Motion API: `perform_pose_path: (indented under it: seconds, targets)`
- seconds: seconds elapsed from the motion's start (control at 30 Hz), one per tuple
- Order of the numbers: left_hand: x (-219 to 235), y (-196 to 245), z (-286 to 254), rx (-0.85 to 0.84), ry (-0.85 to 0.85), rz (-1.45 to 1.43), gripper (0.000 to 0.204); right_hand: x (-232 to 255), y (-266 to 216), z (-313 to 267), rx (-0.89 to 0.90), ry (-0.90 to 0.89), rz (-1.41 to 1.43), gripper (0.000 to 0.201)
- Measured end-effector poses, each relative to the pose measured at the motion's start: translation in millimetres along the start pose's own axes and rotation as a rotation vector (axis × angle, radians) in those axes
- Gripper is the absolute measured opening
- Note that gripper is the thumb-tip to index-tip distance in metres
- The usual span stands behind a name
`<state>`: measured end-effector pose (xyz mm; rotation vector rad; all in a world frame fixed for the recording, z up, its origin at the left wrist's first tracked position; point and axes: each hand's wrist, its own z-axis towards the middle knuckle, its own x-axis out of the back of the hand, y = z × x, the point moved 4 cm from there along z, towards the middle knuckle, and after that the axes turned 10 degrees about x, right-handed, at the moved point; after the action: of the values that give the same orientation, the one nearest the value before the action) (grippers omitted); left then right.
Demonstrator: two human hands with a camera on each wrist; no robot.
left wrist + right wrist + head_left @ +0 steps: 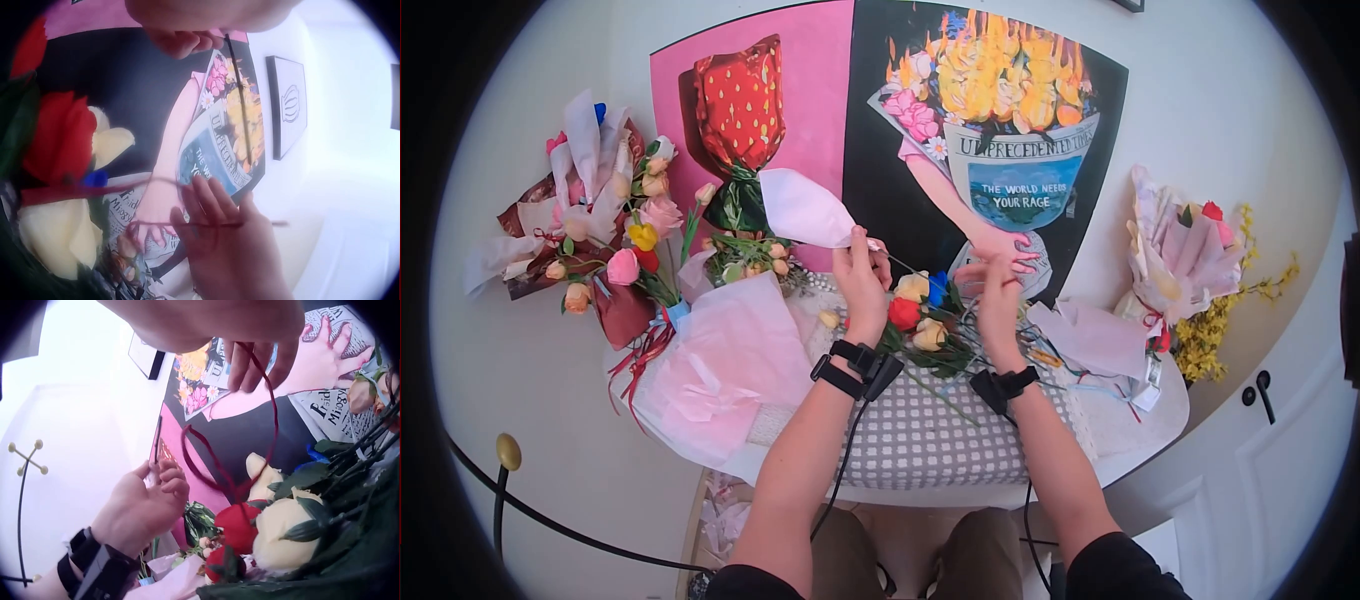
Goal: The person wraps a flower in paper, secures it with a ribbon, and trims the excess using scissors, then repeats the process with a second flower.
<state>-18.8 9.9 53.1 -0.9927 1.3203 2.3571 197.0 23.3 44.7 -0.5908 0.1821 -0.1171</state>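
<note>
In the head view, my left hand (860,285) is raised with its fingers curled round a thin dark stem (239,87); white paper (805,208) extends from its left side. My right hand (998,310) is at the right, palm towards the left hand, its fingers bent around a dark red cord (274,419) that hangs in a loop. Below and between the hands lie a red rose (904,313), cream roses (929,335), a blue flower (938,289) and green leaves. The right wrist view shows the cord passing in front of the red and cream flowers.
Pale pink paper (725,350) covers the table's left side, beside a bouquet (640,235). A checked cloth (940,440) lies at the front. More paper (1090,335) and a wrapped bouquet (1185,260) are at the right. Two painted panels stand behind.
</note>
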Motion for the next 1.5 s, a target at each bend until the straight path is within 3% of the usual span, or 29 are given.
perform_pose_path:
  seconds: [0.07,0.1,0.17,0.37,0.43,0.5,0.57,0.63,0.7,0.87,0.97,1.0,1.1,1.13,1.17,1.23,1.27,1.3,1.37,1.4,1.5]
  targets:
    - [-2,-2,0,0.021,-0.029,0.003,0.031,-21,-9,-13,-0.321,-0.339,0.172,0.057]
    - [0,-1,2,-0.005,-0.005,-0.008,0.030,-20,-16,-13,-0.319,-0.335,0.169,0.057]
    - [4,2,4,-0.023,0.009,-0.024,0.030,-23,-20,-25,-0.488,-0.722,-0.017,0.062]
    - [4,5,3,-0.071,0.137,-0.056,0.029,-21,4,-25,-0.304,-0.727,-0.257,0.047]
    - [7,1,5,-0.111,0.086,-0.006,0.029,-13,-2,-14,-0.097,-0.481,-0.355,0.044]
    - [4,1,3,-0.089,0.098,0.001,0.030,-3,-4,5,-0.150,-0.394,-0.427,0.042]
    - [0,5,-1,-0.060,0.112,-0.029,0.030,13,-27,32,-0.103,-0.183,-0.452,0.041]
    - [0,5,0,-0.045,0.112,-0.034,0.032,33,-47,63,0.062,-0.139,-0.457,0.041]
    - [-2,4,-1,-0.041,0.068,-0.006,0.033,46,-106,86,0.055,-0.160,-0.556,0.037]
    - [-5,2,-4,-0.014,0.056,0.007,0.034,101,-145,122,0.281,-0.287,-0.904,0.033]
    - [-9,2,-6,-0.007,0.044,0.025,0.033,135,-137,123,0.397,-0.391,-1.097,0.030]
    - [-10,2,-7,-0.014,0.031,0.039,0.031,145,-131,121,0.265,-0.439,-1.103,0.026]
    - [-11,1,-9,0.007,-0.011,-0.004,0.028,152,-107,97,0.193,-0.589,-0.989,0.027]
    - [-8,-4,-6,-0.006,-0.031,0.002,0.029,159,-89,90,0.017,-0.738,-0.969,0.030]
    - [-9,-6,-5,-0.003,-0.038,0.001,0.029,172,-70,83,0.015,-0.731,-0.973,0.030]
    - [-10,-5,-6,-0.010,-0.058,0.004,0.026,179,-45,58,0.174,-1.015,-1.184,0.031]
    - [-10,-4,-8,-0.011,-0.059,0.006,0.026,180,-42,55,0.046,-1.051,-1.181,0.033]
    - [-13,-4,-10,-0.003,-0.074,0.019,0.021,176,-41,52,0.047,-1.051,-1.179,0.033]
    - [-13,-4,-10,-0.003,-0.086,0.034,0.016,152,-57,52,0.317,-0.836,-1.101,0.030]
    - [-15,-8,-9,0.011,-0.164,0.059,0.015,137,-59,49,0.318,-0.835,-1.096,0.030]
    - [-23,-12,-13,0.034,-0.308,0.082,0.013,75,-78,38,0.168,-0.740,-0.654,0.026]
